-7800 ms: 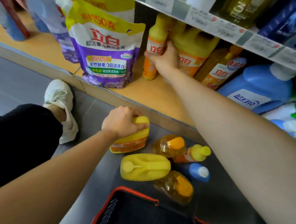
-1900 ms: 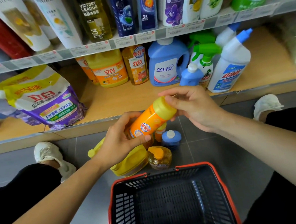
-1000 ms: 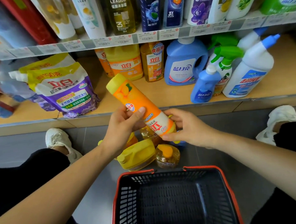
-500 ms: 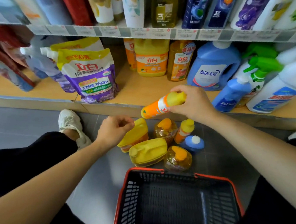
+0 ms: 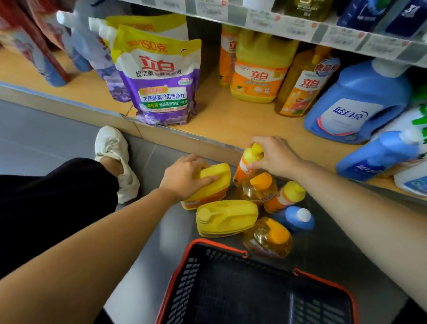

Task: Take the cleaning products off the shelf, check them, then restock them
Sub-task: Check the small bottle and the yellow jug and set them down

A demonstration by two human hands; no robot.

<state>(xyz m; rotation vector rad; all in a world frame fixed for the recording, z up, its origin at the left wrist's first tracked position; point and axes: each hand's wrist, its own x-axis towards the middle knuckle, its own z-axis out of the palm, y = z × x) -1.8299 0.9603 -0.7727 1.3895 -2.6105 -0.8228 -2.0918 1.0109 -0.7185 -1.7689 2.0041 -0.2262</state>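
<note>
A shop aisle seen from above by a crouching person: grey tiled floor (image 5: 40,128) and, beyond it, a low wooden shelf (image 5: 230,125) of cleaning products.

On the shelf stand a purple refill pouch (image 5: 162,89), a yellow shelf jug (image 5: 259,80), an amber shelf bottle (image 5: 301,90) and a big blue detergent jug (image 5: 355,106). Spray bottles crowd the right edge.

Seven products sit in a tight cluster on the floor, just in front of the shelf's lip. The left hand (image 5: 183,176) rests on top of a yellow jug (image 5: 216,182), its grip closed over the jug's upper edge. The right hand (image 5: 275,157) holds a small orange bottle (image 5: 248,163) by its yellow cap, its grip pinched round the top. The bottle stands tilted at the back of the cluster, and whether its base touches the floor cannot be told.

Beside these lie a second yellow jug (image 5: 226,218) on its side, two clear amber bottles (image 5: 257,186) with orange caps, a second orange bottle (image 5: 284,197) and a little blue bottle (image 5: 294,218) with a white cap.

A black basket (image 5: 190,277) with a red rim sits nearest the camera, with nothing in it.

The task looks roughly midway. A batch is off the shelf and gathered on the floor, likely being checked one at a time. None of the seven is back on the shelf, so restocking is all to come.
</note>
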